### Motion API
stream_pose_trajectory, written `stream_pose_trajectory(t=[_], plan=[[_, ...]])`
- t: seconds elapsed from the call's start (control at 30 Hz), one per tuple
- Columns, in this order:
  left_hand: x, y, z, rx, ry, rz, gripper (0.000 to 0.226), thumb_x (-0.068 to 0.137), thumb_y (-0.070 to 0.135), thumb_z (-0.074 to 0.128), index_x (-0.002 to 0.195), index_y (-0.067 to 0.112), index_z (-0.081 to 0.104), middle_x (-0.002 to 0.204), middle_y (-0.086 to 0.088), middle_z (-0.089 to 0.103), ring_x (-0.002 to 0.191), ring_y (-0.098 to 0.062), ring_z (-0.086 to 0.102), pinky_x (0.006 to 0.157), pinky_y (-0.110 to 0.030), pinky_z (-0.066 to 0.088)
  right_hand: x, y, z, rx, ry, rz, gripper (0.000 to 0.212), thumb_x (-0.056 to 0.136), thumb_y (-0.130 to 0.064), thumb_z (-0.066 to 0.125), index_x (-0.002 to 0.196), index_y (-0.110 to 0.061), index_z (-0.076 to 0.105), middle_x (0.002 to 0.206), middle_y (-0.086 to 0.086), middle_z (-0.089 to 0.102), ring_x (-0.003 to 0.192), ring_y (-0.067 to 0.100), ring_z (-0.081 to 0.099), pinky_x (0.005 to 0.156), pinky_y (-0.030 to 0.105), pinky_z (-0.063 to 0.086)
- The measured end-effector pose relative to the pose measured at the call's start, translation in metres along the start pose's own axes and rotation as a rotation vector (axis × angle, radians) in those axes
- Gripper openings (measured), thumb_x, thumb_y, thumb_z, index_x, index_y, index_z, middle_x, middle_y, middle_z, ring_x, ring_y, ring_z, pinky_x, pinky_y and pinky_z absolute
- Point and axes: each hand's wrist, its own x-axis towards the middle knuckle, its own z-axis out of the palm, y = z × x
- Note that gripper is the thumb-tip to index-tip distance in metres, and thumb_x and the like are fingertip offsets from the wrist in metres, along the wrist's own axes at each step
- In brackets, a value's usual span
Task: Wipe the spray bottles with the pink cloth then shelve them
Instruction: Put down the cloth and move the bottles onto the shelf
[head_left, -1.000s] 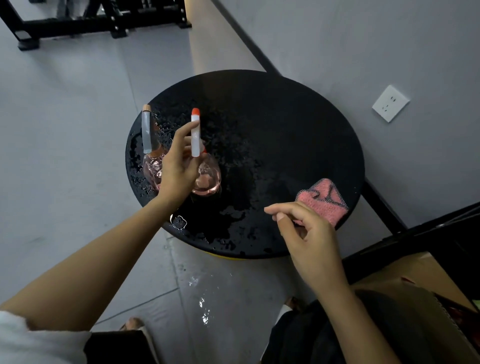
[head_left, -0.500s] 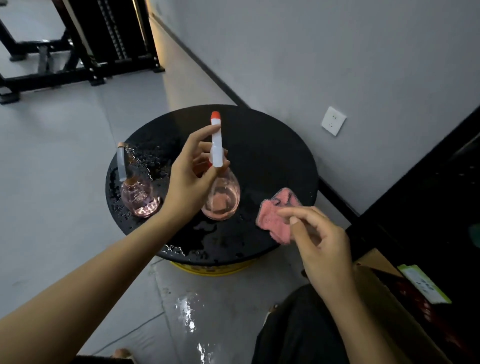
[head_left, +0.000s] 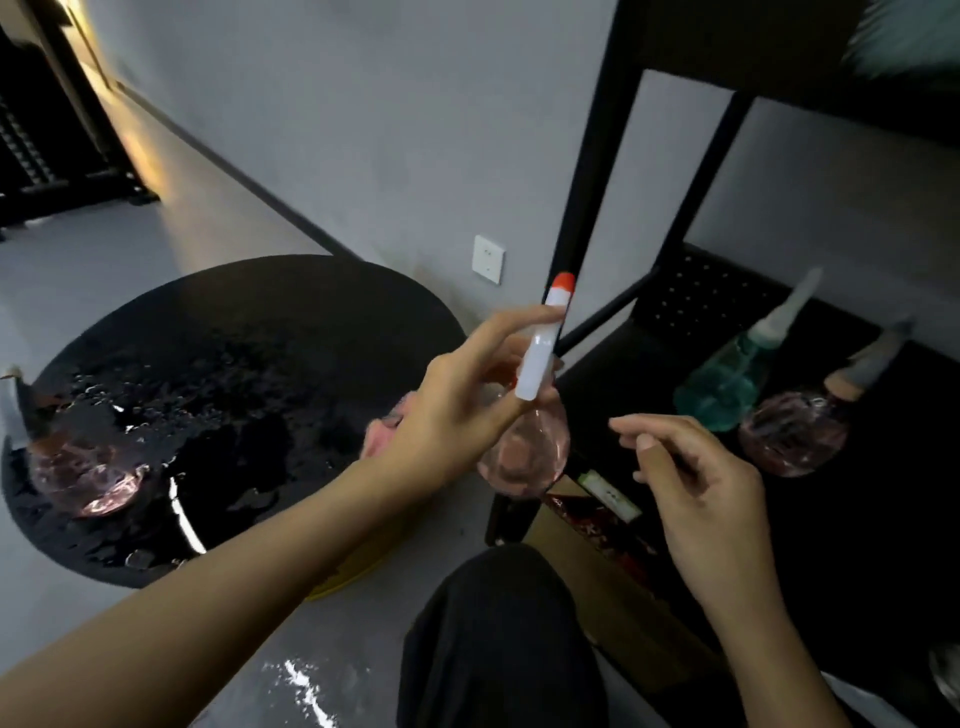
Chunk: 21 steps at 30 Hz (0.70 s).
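head view: left hand (head_left: 447, 410) grips a pink spray bottle (head_left: 524, 452) before the shelf (head_left: 587, 208); right hand (head_left: 696, 478) relaxed, empty, nearer the shelf.

desk (head_left: 270, 322) top: black, fine-grained matt, wet, with water beads and glossy puddles throwing highlights. held bottle (head_left: 524, 457): clear pink-tinted body, smooth and glossy; glass or plastic, can't tell. Its sprayer head (head_left: 540, 358) is white satin plastic with an orange tip. desk bottle (head_left: 83, 478): same shiny clear pink. shelf frame (head_left: 587, 182): black, matt, looks like metal; shelf panel (head_left: 696, 291) perforated. teal bottle (head_left: 727, 384) and shelf bottle (head_left: 795, 441): translucent, smooth, blurred. pink cloth (head_left: 379, 439): soft, fuzzy. floor (head_left: 332, 665): smooth grey, wet sheen. wall (head_left: 363, 104): matt. box (head_left: 613, 608): plain brown cardboard.
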Motion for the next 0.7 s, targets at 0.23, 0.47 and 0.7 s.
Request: stream_pose_trajectory(t=[0.23, 0.47, 0.7], plan=[[0.035, 0.004, 0.062, -0.074, -0.11, -0.027, 0.053, 0.087, -0.002, 0.065, 0.135, 0.011, 0.046, 0.101, -0.017, 0.066, 0.097, -0.024, 0.066, 0.09, -0.035, 0.054, -0.004, 0.013, -0.048, -0.07, 0.097, 0.043, 0.025, 0.097, -0.01, 0.054, 0.094, -0.028, 0.071, 0.102, -0.018, 0.067, 0.101, 0.002, 0.062, 0.076, 0.02, 0.053], [0.065, -0.019, 0.12, -0.087, -0.204, -0.061, 0.047, 0.089, -0.006, 0.059, 0.132, 0.01, 0.047, 0.083, -0.008, 0.059, 0.08, -0.016, 0.062, 0.081, -0.024, 0.052, -0.013, 0.03, -0.078, -0.095, 0.156, 0.107, 0.027, 0.096, -0.006, 0.053, 0.095, -0.027, 0.071, 0.103, -0.016, 0.067, 0.102, 0.003, 0.062, 0.077, 0.019, 0.052], [0.071, -0.035, 0.156, -0.077, -0.203, -0.084, 0.045, 0.092, 0.0, 0.058, 0.132, 0.014, 0.046, 0.084, -0.011, 0.063, 0.082, -0.017, 0.065, 0.079, -0.022, 0.053, -0.016, 0.045, -0.09, -0.063, 0.189, 0.131, 0.022, 0.092, -0.017, 0.052, 0.093, -0.027, 0.071, 0.103, -0.014, 0.067, 0.102, 0.006, 0.064, 0.075, 0.018, 0.053]])
